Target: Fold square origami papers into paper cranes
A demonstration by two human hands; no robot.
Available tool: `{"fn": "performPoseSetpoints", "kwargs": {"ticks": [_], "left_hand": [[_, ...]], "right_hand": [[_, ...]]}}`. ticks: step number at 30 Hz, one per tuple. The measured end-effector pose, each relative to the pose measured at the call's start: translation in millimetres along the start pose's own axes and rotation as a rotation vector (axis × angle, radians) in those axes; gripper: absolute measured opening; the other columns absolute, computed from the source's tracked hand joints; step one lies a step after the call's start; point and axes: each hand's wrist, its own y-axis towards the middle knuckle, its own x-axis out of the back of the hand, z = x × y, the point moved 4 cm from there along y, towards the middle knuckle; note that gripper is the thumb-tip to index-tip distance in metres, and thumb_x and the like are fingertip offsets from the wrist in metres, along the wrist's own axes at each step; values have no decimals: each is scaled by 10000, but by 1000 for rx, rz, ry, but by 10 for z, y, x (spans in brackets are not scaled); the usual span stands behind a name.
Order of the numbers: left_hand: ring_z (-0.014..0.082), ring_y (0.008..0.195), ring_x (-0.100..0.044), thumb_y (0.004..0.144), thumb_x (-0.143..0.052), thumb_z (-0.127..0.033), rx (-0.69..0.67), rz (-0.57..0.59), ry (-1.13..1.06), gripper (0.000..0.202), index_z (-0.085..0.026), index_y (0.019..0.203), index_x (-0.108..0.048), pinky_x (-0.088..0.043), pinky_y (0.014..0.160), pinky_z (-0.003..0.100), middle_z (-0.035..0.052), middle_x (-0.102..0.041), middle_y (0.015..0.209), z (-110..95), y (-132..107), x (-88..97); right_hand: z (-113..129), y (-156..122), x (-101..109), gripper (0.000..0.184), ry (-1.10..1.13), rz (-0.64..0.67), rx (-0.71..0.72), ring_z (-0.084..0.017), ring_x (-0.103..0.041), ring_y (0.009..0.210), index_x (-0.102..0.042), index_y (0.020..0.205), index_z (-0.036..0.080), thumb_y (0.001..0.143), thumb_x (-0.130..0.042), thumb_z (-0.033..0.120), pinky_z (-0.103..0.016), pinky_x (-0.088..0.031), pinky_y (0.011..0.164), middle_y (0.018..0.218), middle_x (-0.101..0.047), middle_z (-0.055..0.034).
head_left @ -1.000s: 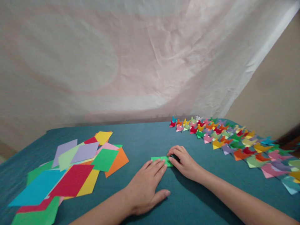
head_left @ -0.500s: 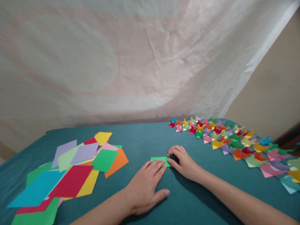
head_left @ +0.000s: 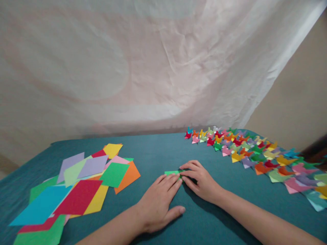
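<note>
two hands are seen at work over a table (head_left: 158, 149) spread with a teal cloth, behind which a pale sheet (head_left: 127, 68) is hung as a backdrop. off to the left of the hands a loose heap of flat coloured paper squares (head_left: 81, 183) is fanned out, overlapping, seemingly so that single sheets can be drawn off easily. to the right of the hands, well apart from them, many small folded paper birds (head_left: 250, 153) are set out in rough rows running away toward the far edge, kept clear of the working spot.

the left hand (head_left: 158, 200) is laid flat, palm down, fingers stretched forward and not clenched; its fingertips are pressed onto the near edge of a folded green paper strip (head_left: 171, 173), apparently to pin it to the cloth. the right hand (head_left: 200, 180) is set just beside it, fingers extended and loosely curved over the strip's right end, touching it rather than gripping it; whether a fold is being pinched beneath those fingers cannot be told. only a short length of the strip is shown, lying flat on the cloth just beyond the left fingertips.
</note>
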Motion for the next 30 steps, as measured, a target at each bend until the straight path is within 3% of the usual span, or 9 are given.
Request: {"fn": "performPoseSetpoints", "kwargs": {"ticks": [21, 30], "left_hand": [[232, 1324, -306, 926, -337, -467, 45, -51, 80, 540, -196, 1391, -306, -262, 1098, 396, 80, -310, 1457, 198, 11, 11], [250, 1304, -335, 915, -370, -474, 13, -73, 127, 549, -200, 1386, -309, -279, 1077, 413, 91, -331, 1444, 215, 19, -13]], "right_hand": [[69, -9, -2, 250, -140, 77, 42, -243, -509, 1002, -653, 1040, 247, 869, -485, 176, -438, -421, 841, 1013, -655, -59], [191, -42, -20, 324, -173, 185, 221, -200, -536, 977, -596, 1114, 207, 856, -443, 85, -383, -409, 844, 1039, -643, -66]]}}
